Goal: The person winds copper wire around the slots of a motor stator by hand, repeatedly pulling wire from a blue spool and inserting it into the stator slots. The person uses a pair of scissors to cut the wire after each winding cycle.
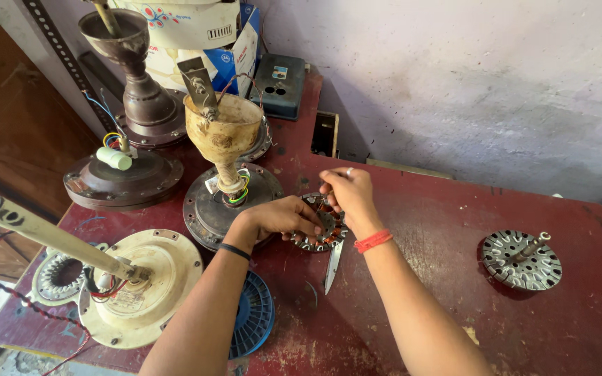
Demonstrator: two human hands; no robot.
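Red workbench [454,223], stator [318,223] (round, copper-wound) under both hands [315,209]

— On the table [454,230], centre: stator [318,224] under both hands, knife [333,266] just before it.
— Left of it, fan motors [228,202]; far right, rotor disc [522,260]; spool [252,315] near front edge.

Both hands cover most of the stator [318,226], and the blue spool [252,313] lies half-hidden under the left forearm.
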